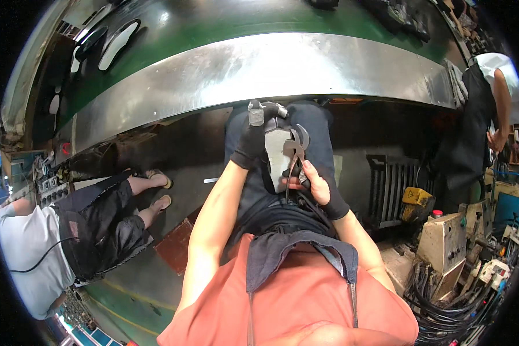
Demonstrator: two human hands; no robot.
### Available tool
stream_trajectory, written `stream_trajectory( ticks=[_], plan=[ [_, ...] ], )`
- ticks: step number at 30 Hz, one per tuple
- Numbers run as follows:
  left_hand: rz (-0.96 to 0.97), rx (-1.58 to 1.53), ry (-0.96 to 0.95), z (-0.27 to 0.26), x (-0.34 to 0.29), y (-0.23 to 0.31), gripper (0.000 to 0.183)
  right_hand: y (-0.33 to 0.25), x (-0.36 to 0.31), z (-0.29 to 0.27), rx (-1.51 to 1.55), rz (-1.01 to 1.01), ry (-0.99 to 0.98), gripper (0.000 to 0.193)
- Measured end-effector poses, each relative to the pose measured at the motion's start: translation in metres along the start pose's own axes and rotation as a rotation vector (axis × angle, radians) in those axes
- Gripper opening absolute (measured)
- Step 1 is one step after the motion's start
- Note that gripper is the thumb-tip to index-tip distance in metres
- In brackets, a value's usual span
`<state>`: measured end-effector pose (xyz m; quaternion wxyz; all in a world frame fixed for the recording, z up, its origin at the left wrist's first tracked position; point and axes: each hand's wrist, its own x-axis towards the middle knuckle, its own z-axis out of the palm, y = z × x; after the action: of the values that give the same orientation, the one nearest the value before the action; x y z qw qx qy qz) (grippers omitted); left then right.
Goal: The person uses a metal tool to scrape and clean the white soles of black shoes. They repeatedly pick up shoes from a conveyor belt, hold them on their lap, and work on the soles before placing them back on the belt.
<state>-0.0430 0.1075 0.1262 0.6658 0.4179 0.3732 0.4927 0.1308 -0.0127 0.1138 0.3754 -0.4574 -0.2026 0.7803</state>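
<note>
A dark shoe (276, 154) with a pale grey underside turned up lies across my lap. My left hand (256, 130), in a black fingerless covering with grey tape around its fingers, is closed on the shoe's far end. Metal pincers (298, 144) with curved jaws rest over the shoe's right side. Their handles run back into my right hand (317, 185), which is closed around them, thumb on top. The right palm hides part of the handles, and its fingers reach over the shoe's near end. A black band covers the right wrist.
Ahead runs a green belt (225, 20) with a wide metal edge (259, 66); shoes (119, 44) lie on it at far left. People sit left (40, 236) and stand right (473, 115). A machine box (442, 237), cables (429, 305) and a yellow block (416, 202) are at right.
</note>
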Motion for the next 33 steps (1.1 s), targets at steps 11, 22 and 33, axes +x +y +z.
stream_trajectory(
  ticks=[11,22,33],
  plan=[
    [0.295,0.142,-0.149,-0.016,-0.012,-0.002,0.059,-0.016,0.003,-0.014,-0.043,0.24,-0.232,0.055],
    [0.142,0.129,-0.024,-0.008,-0.004,-0.022,0.054,-0.013,-0.003,0.005,0.174,0.321,-0.279,0.059],
    [0.041,0.096,0.047,0.002,0.015,-0.034,0.043,0.036,0.036,-0.003,-0.943,-0.563,0.322,0.042]
  ],
)
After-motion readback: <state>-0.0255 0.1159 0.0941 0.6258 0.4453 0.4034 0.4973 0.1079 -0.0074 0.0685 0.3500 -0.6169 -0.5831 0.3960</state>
